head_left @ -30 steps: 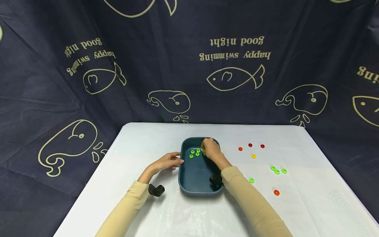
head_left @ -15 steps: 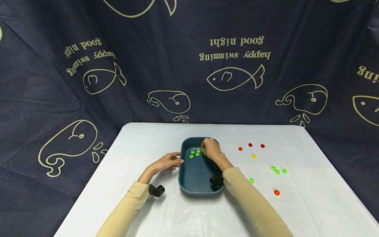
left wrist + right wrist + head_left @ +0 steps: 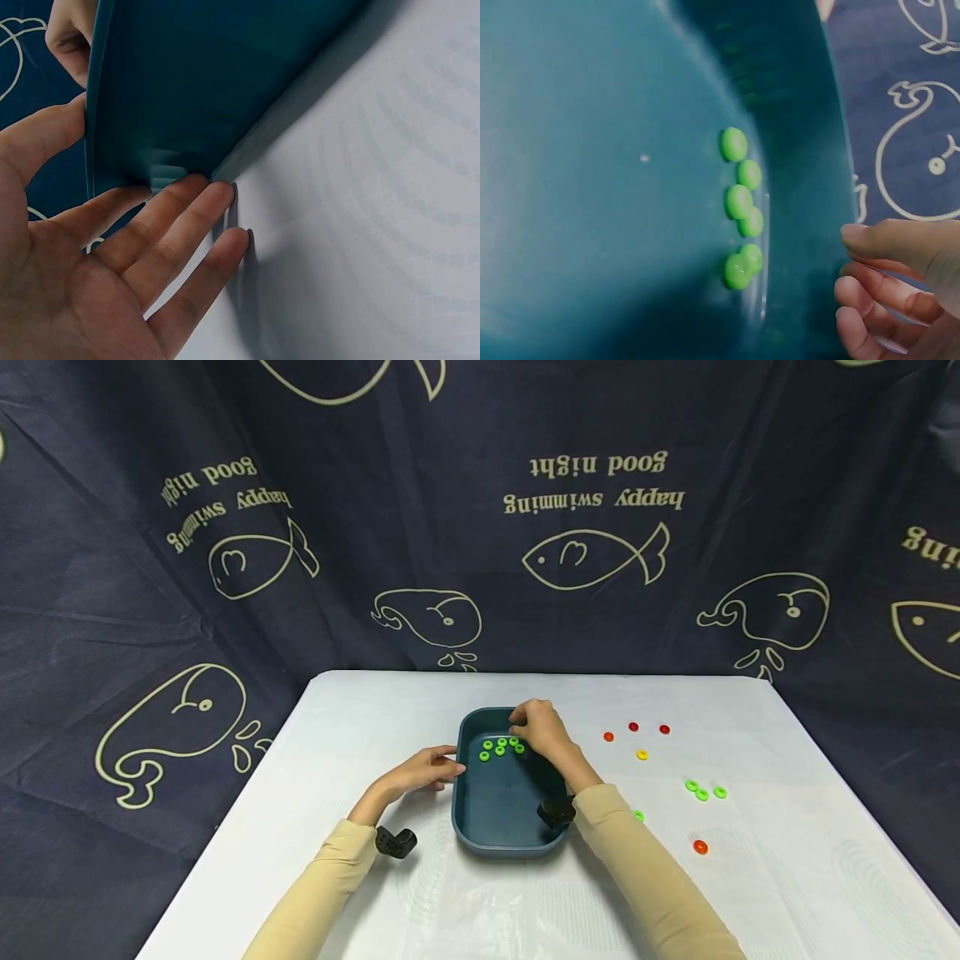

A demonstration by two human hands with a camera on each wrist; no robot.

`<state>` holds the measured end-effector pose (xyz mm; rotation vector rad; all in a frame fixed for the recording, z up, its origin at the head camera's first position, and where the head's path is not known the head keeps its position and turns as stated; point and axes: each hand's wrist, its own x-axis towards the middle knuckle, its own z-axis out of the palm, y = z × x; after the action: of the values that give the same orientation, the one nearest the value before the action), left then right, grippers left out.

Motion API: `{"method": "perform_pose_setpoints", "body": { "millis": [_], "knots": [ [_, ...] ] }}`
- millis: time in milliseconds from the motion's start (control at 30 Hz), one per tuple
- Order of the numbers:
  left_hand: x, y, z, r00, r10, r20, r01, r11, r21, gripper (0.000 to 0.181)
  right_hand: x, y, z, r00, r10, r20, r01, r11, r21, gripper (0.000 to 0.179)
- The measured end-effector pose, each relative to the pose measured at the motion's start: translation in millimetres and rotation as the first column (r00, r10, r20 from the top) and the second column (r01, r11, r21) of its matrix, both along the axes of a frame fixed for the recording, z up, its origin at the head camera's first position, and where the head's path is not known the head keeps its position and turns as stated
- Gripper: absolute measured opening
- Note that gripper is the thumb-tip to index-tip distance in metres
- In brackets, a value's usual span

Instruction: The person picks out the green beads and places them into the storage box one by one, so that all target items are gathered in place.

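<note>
A dark teal rectangular tub [image 3: 507,814] stands on the white table, with several small green rings [image 3: 500,751] on its floor near the far end. My left hand [image 3: 426,771] rests against the tub's left side; in the left wrist view the thumb [image 3: 64,129] touches the rim and the extended fingers lie along the outer wall. Over the far right corner of the tub is my right hand [image 3: 546,731]. Seen from the right wrist, its loosely bent fingers [image 3: 862,296] hold nothing, apart from the rings [image 3: 739,201].
To the right of the tub lie loose rings: red ones [image 3: 664,729], a yellow one [image 3: 642,755], several green ones [image 3: 701,794] and an orange-red one [image 3: 701,847]. Another green ring [image 3: 638,816] is partly behind the right sleeve. A dark patterned cloth [image 3: 450,527] hangs behind the table.
My right hand has risen from the green rings and shifted slightly right, uncovering two of them. My left hand and the tub have stayed in place.
</note>
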<state>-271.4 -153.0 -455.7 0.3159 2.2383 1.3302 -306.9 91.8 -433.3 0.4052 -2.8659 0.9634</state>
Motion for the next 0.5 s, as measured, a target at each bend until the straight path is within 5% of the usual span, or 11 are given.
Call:
{"method": "perform_pose_setpoints", "body": {
  "millis": [500],
  "knots": [
    [-0.8,-0.3,-0.5,1.000,0.003,0.006,-0.003,1.000,-0.004,0.068,12.9,19.3,24.3,0.999,-0.003,-0.036,-0.001,0.991,-0.134,0.021]
  ]
}}
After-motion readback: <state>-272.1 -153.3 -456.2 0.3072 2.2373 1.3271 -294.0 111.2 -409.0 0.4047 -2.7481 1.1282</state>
